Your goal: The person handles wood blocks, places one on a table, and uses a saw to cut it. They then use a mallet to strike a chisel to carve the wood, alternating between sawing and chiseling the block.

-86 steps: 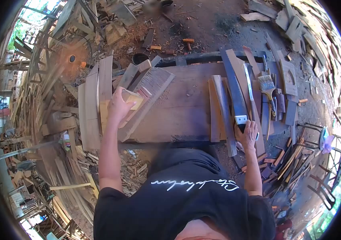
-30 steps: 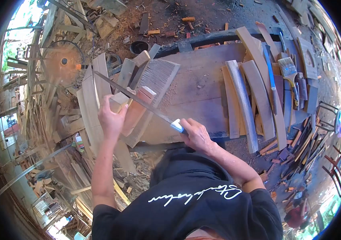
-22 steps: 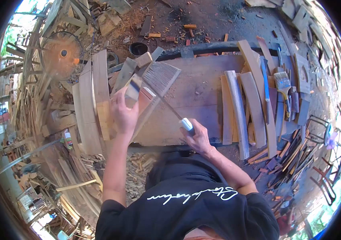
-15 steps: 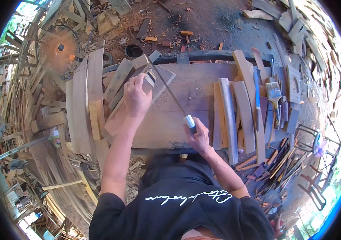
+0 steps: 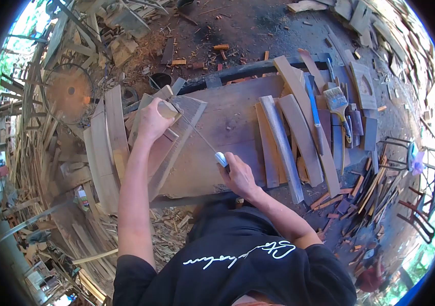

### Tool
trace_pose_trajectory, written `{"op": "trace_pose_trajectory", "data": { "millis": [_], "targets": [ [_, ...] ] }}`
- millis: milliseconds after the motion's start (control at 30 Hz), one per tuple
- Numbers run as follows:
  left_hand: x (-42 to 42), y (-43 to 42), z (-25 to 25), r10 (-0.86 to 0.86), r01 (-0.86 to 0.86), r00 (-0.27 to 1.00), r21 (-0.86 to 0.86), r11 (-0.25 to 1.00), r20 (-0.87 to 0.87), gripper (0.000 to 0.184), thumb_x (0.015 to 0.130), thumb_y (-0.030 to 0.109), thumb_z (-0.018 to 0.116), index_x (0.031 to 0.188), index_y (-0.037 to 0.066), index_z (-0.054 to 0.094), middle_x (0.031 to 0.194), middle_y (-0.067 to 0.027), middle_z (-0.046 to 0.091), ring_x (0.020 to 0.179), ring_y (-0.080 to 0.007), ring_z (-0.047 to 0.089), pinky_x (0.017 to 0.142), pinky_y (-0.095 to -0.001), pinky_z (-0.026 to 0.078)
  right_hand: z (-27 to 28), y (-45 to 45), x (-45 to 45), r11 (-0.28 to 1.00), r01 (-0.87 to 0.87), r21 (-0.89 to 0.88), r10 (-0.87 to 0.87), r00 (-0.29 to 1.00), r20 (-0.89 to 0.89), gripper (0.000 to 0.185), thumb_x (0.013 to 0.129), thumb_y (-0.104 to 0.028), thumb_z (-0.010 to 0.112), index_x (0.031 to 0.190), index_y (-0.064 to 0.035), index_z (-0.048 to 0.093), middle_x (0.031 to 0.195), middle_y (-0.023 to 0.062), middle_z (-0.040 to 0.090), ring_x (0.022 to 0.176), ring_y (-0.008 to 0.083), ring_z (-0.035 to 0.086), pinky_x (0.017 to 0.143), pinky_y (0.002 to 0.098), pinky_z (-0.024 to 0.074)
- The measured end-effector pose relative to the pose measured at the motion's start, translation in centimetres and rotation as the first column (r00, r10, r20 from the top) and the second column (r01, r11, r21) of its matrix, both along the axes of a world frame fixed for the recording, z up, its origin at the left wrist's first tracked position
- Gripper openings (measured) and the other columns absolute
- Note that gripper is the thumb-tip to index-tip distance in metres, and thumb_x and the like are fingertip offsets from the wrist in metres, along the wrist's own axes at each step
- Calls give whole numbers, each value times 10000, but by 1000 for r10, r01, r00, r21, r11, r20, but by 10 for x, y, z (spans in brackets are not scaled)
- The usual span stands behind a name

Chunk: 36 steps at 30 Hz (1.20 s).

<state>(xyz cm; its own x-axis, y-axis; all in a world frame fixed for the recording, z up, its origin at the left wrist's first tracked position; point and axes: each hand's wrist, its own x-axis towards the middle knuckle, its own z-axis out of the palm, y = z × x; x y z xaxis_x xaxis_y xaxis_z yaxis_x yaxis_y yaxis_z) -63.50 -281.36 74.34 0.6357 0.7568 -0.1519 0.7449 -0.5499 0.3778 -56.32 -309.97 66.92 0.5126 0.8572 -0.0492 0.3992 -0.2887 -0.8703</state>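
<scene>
Head view: the left arm [image 5: 135, 191] extends almost straight; the left hand [image 5: 151, 122] grasps a small pale wooden block [image 5: 166, 109] over the left end of the brown wooden bench top [image 5: 227, 120]. The right arm [image 5: 280, 213] is bent; the right hand [image 5: 239, 176], above the bench top's near edge, is clenched around the white-and-dark handle [image 5: 221, 158] of a thin metal-bladed saw [image 5: 200, 134]. The saw slants toward the block; contact cannot be determined.

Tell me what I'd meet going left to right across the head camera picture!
Round fan → left hand → thin metal blade → right hand → paintbrush → purple thing, too small to name.
</scene>
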Motion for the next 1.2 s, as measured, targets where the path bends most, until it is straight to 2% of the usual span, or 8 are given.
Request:
{"op": "trace_pose_trajectory", "data": {
  "millis": [133,333,600,667,833,1033,1167,1200],
  "targets": [
    [-1,18,-11,-46,46,999,-16,999,-3,480,633,168,787,1065,50,616,960,-206,690,938,-358,668,831,-413,523,5,7,-2,1000,23,-18,-23,999,28,232,854,-133,656,978,-59,475,805,189,560,717,423,583,596,494,467],
    [-3,29,-12,-24,25,1000,-146,989,9,494,630,172,802,1069,50,614,986,-160,698,945,-304,678,845,-394,523,-14,23,-1,998,37,-48,-36,999,28,209,848,-123,635,940,-58,459,763,167,560,706,395,606,605,494,499],
    [-8,35,-21,-50,52,998,-61,997,31,478,623,169,822,1038,42,622,966,-148,699,919,-283,681,834,-375,527,-5,20,27,1000,-5,-4,5,1000,0,183,862,-131,638,933,-60,484,747,169,561,680,411,584,594,485,473],
    [-7,37,-21,-65,68,997,-59,996,47,471,623,162,823,1033,43,624,955,-139,700,906,-270,682,828,-366,528,-13,25,29,997,3,-74,-2,1000,12,185,860,-139,643,947,-64,497,735,161,566,684,401,591,595,476,476],
    [-11,45,-24,8,10,997,-207,978,82,425,630,129,820,999,45,627,924,-110,700,872,-226,677,806,-344,526,-21,20,22,999,33,-26,-35,997,-66,183,867,-157,633,936,-70,488,733,166,573,679,402,604,592,491,486],
    [-9,34,-25,-27,28,999,-44,999,29,425,641,166,813,1003,53,623,923,-130,700,873,-261,683,802,-360,527,1,35,32,1000,-2,8,2,1000,4,193,827,-132,650,923,-73,493,751,160,582,681,395,604,583,483,488],
    [-6,34,-23,-14,18,999,-90,996,43,444,645,186,809,1025,59,618,931,-146,699,889,-283,683,809,-374,526,-12,94,32,999,-36,20,36,999,4,212,809,-85,615,955,-62,464,780,187,601,733,399,636,612,506,505],
    [-6,33,-22,-5,7,1000,-99,995,26,435,653,138,806,1030,42,610,942,-122,693,900,-236,669,814,-351,520,-17,103,32,999,-35,18,35,999,-1,212,809,-85,615,955,-62,464,780,187,601,733,399,636,612,506,505]
  ]
}}
